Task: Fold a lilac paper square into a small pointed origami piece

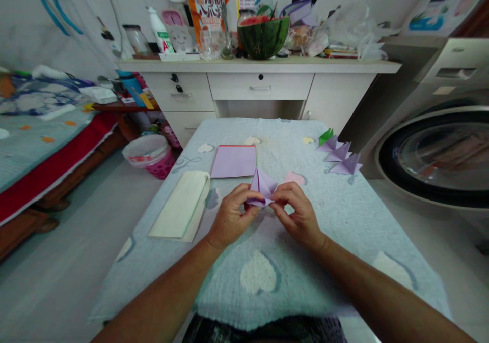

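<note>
A folded purple paper piece [262, 186] stands between my two hands over the table's middle. My left hand [232, 217] pinches its lower left edge with curled fingers. My right hand [298, 211] pinches its lower right edge, fingers pressed together. Just beyond the hands a flat stack of purple paper squares [234, 161] lies on the pale blue cloth [336, 216]. Three finished purple folded shapes [341, 155] sit in a row near the cloth's right edge, with a small green folded piece [326, 136] behind them.
A cream folded booklet [183, 205] lies at the left of the table. A white desk [263, 86] behind carries a halved watermelon [263, 35], bottles and bags. A pink waste bin [150, 154] and a bed [38, 144] stand left; a washing machine [439, 149] stands right.
</note>
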Action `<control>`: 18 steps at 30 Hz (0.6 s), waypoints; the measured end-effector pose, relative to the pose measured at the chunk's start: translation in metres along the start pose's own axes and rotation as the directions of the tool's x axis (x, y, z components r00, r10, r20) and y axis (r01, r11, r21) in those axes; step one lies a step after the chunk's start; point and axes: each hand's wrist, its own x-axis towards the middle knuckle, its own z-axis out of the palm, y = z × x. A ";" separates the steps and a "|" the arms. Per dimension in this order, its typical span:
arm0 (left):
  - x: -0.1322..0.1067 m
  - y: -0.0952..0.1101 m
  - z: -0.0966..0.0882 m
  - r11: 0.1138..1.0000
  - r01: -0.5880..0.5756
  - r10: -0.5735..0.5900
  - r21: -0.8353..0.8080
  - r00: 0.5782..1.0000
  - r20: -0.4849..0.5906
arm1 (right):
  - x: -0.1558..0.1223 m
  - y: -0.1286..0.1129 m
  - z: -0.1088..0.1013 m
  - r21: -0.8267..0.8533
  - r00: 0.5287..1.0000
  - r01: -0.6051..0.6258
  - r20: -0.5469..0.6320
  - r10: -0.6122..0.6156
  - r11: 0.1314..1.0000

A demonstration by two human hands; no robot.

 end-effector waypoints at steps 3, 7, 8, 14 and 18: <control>0.000 -0.001 0.001 1.000 0.010 -0.009 -0.021 1.000 0.024 | 0.000 0.000 -0.001 -0.019 1.000 0.011 0.007 -0.011 1.000; 0.000 -0.004 0.002 0.999 0.012 -0.010 -0.035 0.999 0.034 | 0.000 -0.002 -0.002 -0.019 1.000 0.014 0.020 -0.013 1.000; 0.000 -0.004 0.003 0.999 0.015 -0.014 -0.035 0.999 0.031 | 0.000 -0.002 -0.002 -0.018 1.000 0.012 0.028 -0.011 1.000; 0.001 0.000 0.002 1.000 0.012 -0.012 -0.027 1.000 0.012 | 0.002 -0.004 -0.002 0.030 0.998 -0.037 0.059 0.035 0.999; 0.001 0.001 0.002 1.000 -0.008 0.008 0.005 1.000 -0.007 | 0.001 -0.002 -0.001 0.040 0.996 -0.064 0.065 0.061 0.997</control>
